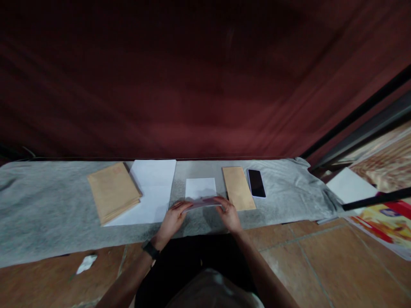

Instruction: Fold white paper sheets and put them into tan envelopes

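A: A person bends a paper between two bare hands over a grey cloth, beside a dark red wall. How does each hand hold it?

B: The left hand, with a dark watch on its wrist, pinches one end between thumb and fingers. The right hand grips the opposite end in the same way, fingers nearly closed. The paper bows upward in the middle; whether it is one sheet or several, I cannot tell.

A: And where exactly is it?

B: At the centre, in front of the person's lap, partly covering the near edge of a small white sheet that lies flat on the cloth.

A: What flanks the hands?

B: To the left, a stack of brown envelopes rests partly on a large white sheet. To the right, just past the fingers, lies a single brown envelope, with a phone, screen dark, beside it.

A: And below?

B: A tiled floor, with a crumpled white scrap at left.
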Demonstrator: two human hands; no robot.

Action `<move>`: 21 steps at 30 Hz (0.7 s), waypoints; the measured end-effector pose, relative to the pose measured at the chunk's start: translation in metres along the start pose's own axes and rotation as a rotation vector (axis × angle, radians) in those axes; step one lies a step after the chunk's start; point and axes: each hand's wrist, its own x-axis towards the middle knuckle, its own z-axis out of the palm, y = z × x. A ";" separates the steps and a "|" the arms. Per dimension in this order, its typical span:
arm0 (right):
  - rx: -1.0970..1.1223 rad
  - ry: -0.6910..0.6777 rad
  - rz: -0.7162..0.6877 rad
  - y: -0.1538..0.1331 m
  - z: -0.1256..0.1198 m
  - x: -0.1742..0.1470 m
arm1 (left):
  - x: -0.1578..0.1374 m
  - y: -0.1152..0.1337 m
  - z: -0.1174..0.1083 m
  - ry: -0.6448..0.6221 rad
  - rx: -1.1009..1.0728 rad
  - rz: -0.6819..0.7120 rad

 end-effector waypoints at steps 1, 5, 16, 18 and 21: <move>-0.006 -0.009 0.003 0.001 0.000 0.000 | 0.000 0.000 0.000 -0.007 -0.002 0.004; -0.082 -0.043 0.010 0.007 0.000 0.000 | 0.002 0.003 -0.001 -0.004 0.019 0.010; -0.342 -0.041 0.278 -0.008 0.004 0.030 | 0.035 0.002 0.007 0.170 -0.068 -0.375; -0.403 -0.036 0.311 -0.008 0.006 0.035 | 0.039 0.004 0.008 0.173 -0.060 -0.414; -0.481 -0.040 0.319 -0.009 0.010 0.039 | 0.043 0.010 0.008 0.183 -0.038 -0.428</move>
